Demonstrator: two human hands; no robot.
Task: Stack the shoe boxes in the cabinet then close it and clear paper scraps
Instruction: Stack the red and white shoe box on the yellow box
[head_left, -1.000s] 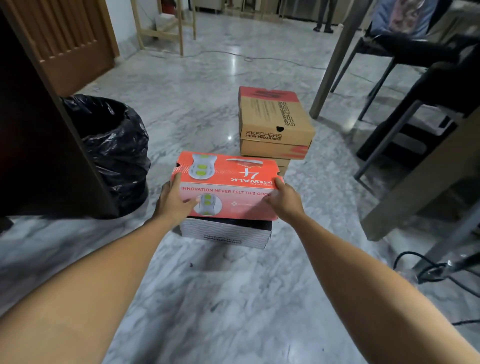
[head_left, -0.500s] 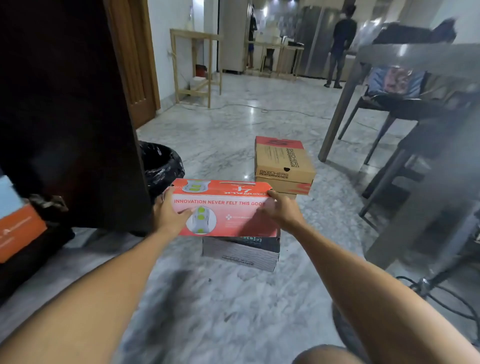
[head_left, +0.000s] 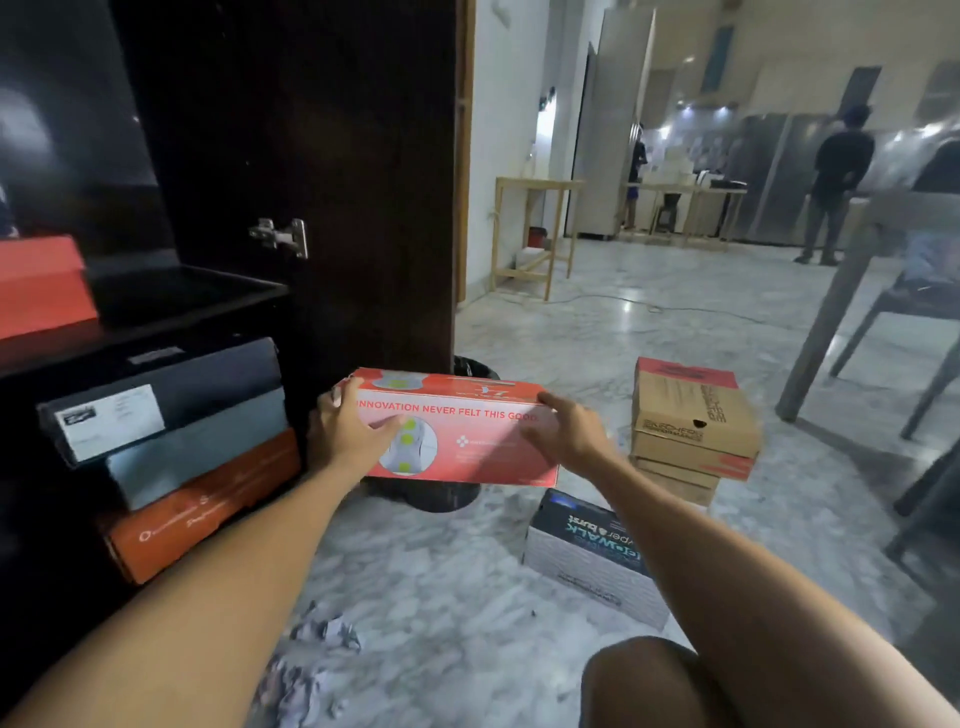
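A red shoe box (head_left: 467, 431) hangs in the air above the floor, held at both ends. My left hand (head_left: 345, 434) grips its left end and my right hand (head_left: 566, 434) grips its right end. To the left stands the dark cabinet (head_left: 218, 301) with its door (head_left: 322, 156) swung open. On its lower shelf lie a black box (head_left: 156, 395), a grey box (head_left: 202, 447) and an orange box (head_left: 208, 504), stacked. Another red box (head_left: 41, 286) sits on the shelf above. Crumpled paper scraps (head_left: 306, 665) lie on the floor near me.
A grey-and-black shoe box (head_left: 587, 556) rests on the marble floor below the held box. Two brown shoe boxes (head_left: 691, 421) are stacked to the right. A black bin bag (head_left: 441, 493) stands behind the held box. A table leg (head_left: 831, 312) and chairs are at the right; people stand far off.
I have lifted the red box off the grey-and-black box and carried it left toward the open cabinet. My view has swung left, bringing the cabinet shelves into sight.
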